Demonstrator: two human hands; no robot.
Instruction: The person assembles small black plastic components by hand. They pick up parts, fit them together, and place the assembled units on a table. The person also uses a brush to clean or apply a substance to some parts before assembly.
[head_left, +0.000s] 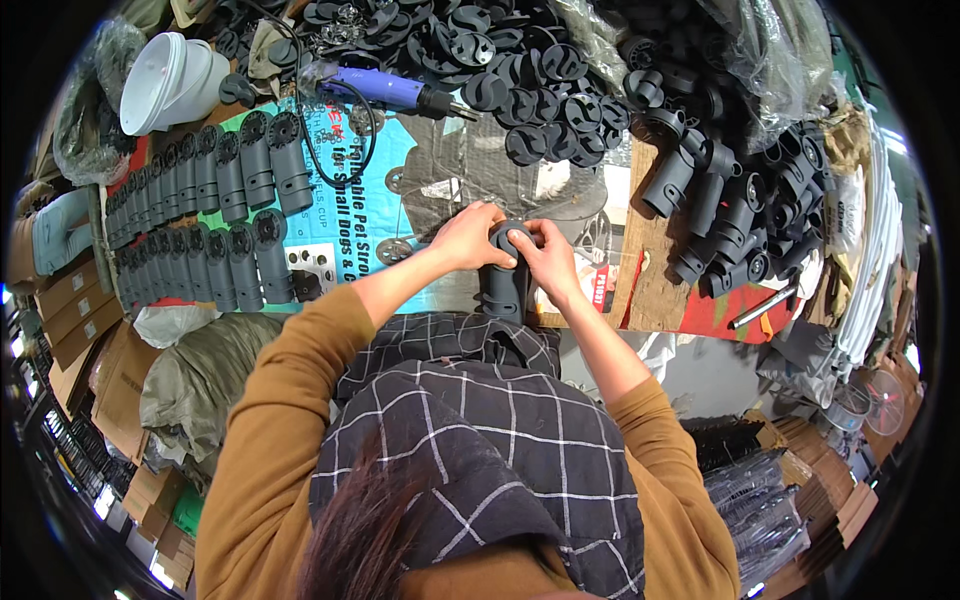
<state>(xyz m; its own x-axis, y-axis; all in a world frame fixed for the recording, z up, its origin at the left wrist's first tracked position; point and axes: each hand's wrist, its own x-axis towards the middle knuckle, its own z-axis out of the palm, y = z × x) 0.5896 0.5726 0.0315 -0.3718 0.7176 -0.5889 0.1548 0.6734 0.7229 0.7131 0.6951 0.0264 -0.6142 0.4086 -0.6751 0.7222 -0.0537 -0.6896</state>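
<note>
A dark grey plastic tubular fitting (504, 291) with a rounded head lies near the table's front edge, its tube end towards me. At its head, my left hand (471, 238) grips from the left, thumb across the top. My right hand (547, 259) closes on the same head from the right, with its thumb pressing on top. The fingers partly hide the head, so I cannot tell how its cap sits. Beneath the fitting is a printed cardboard sheet (435, 289). A purple electric screwdriver (382, 88) lies beyond my hands.
Similar fittings (289, 169) stand in two rows on the left; more fittings (724, 199) lie heaped right. Round black plastic caps (564, 64) are piled at the back. A white bucket (202, 79) lies tipped at the back left. The screwdriver's black cord (306, 142) loops across the sheet.
</note>
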